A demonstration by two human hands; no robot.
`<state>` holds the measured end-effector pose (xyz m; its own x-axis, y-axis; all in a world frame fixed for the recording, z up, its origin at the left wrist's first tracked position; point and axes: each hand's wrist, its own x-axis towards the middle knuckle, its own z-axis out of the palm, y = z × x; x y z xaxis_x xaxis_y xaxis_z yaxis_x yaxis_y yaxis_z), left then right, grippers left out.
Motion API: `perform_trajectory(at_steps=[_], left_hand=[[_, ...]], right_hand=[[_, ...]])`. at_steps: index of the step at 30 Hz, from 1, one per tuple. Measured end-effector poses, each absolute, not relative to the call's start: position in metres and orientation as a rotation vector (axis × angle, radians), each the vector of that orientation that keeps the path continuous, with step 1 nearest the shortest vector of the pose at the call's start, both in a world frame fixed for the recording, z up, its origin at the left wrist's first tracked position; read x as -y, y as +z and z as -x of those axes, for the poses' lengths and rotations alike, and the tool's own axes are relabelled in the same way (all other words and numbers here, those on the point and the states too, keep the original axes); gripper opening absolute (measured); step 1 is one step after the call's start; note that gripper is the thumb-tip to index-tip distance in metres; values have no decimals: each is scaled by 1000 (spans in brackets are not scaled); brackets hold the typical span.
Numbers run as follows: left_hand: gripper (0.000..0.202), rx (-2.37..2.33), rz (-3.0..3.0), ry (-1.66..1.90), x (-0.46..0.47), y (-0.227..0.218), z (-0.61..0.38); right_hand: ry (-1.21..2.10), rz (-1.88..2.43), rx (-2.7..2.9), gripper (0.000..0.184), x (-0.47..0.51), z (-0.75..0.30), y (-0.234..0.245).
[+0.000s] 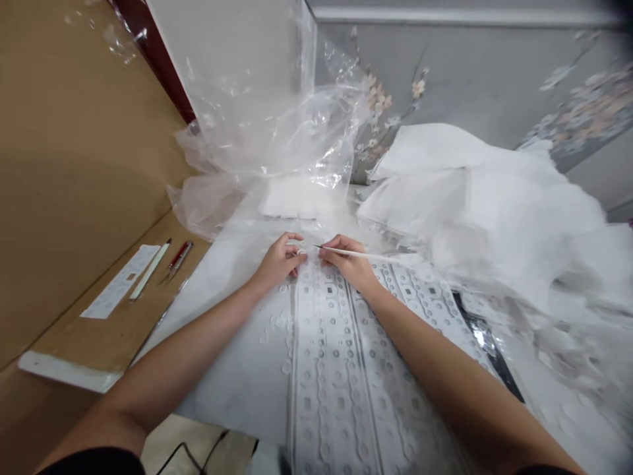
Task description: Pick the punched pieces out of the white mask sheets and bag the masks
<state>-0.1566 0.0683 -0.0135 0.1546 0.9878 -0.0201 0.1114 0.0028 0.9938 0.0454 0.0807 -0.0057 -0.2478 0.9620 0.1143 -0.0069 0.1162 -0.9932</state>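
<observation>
My right hand (pixel 349 259) is closed round a thin white stick with a dark pointed tip (pixel 380 254), perhaps a fine brush. The tip points left, toward my other hand. My left hand (pixel 281 260) has its fingers curled, with what looks like a small white piece (pixel 301 251) at the thumb and fingertips; its shape is unclear. Both hands are at the far part of a white sheet patterned with rows of rings, squares and wavy lines (pixel 336 382). Several small white cut pieces (pixel 281 321) lie loose along the sheet's left edge.
On the cardboard at left lie a pale green pen-like tool (pixel 151 270), red-handled snips (pixel 178 257) and a white strip (pixel 120 282). Clear plastic film (pixel 277 138) rises behind a white stack (pixel 291 198). A large heap of white sheets (pixel 494 204) stands at right.
</observation>
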Motion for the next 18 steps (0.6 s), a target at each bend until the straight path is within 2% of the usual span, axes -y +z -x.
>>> perform_trajectory(at_steps=[3, 9, 18], left_hand=[[48, -1182, -1339, 1040, -67, -13, 156], [50, -1175, -1304, 1062, -66, -11, 155], [48, -1160, -1300, 1071, -67, -10, 154]], right_hand=[[1261, 1044, 1566, 24, -82, -47, -8], [1177, 1101, 1654, 31, -83, -46, -16], [1156, 1086, 1630, 26, -81, -44, -13]])
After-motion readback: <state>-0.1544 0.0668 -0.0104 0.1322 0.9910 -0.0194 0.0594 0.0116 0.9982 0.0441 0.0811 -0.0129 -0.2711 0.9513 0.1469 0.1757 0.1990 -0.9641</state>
